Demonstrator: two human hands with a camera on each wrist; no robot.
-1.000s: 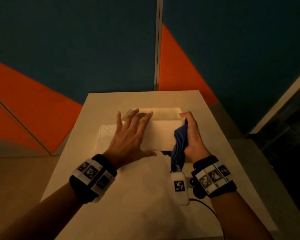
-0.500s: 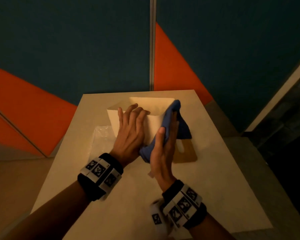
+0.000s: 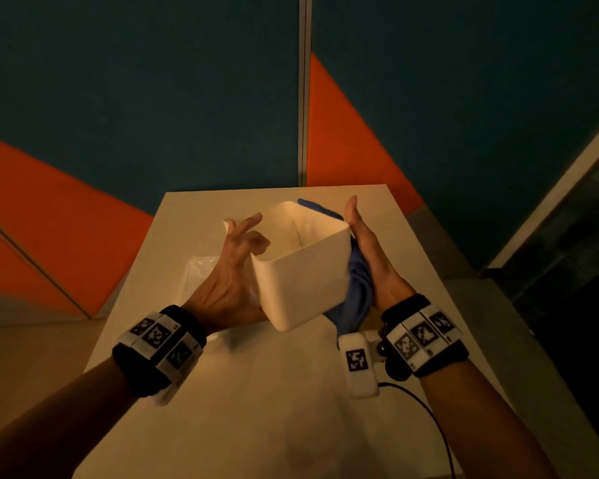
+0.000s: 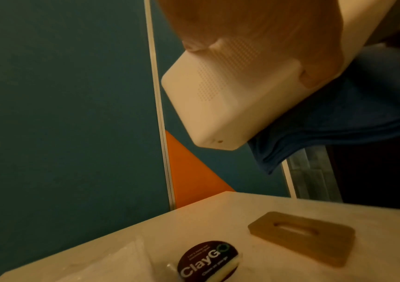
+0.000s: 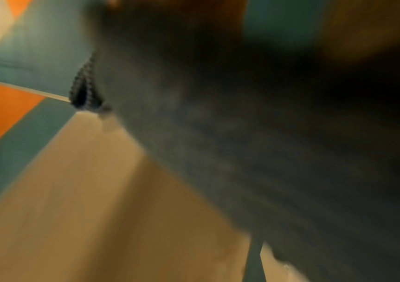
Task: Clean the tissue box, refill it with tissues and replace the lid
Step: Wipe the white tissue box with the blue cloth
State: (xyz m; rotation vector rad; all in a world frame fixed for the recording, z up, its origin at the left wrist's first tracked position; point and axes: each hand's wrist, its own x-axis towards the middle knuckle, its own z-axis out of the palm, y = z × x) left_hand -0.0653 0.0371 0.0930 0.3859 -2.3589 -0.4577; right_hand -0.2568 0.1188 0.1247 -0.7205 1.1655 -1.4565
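Observation:
A white tissue box (image 3: 301, 281) with no lid hangs tilted above the table, its open top turned toward me. My left hand (image 3: 242, 243) grips its left side; in the left wrist view its fingers wrap the box's dotted underside (image 4: 218, 106). My right hand (image 3: 367, 243) is flat, fingers straight, pressing a blue cloth (image 3: 357, 295) against the box's right wall. The cloth hangs below the box (image 4: 338, 122) and fills the blurred right wrist view (image 5: 242, 152). The wooden lid (image 4: 302, 240) with a slot lies flat on the table under the box, hidden in the head view.
A clear plastic tissue pack (image 3: 201, 274) lies on the white table (image 3: 256, 409) left of the box. A round "ClayGo" puck (image 4: 208, 261) sits near it. A black cable (image 3: 426, 413) trails from my right wrist. Teal and orange wall panels stand behind the table.
The box was on the table under my left hand while the right wiped it. Now it is lifted and turned open side up, with the cloth moved to its right wall.

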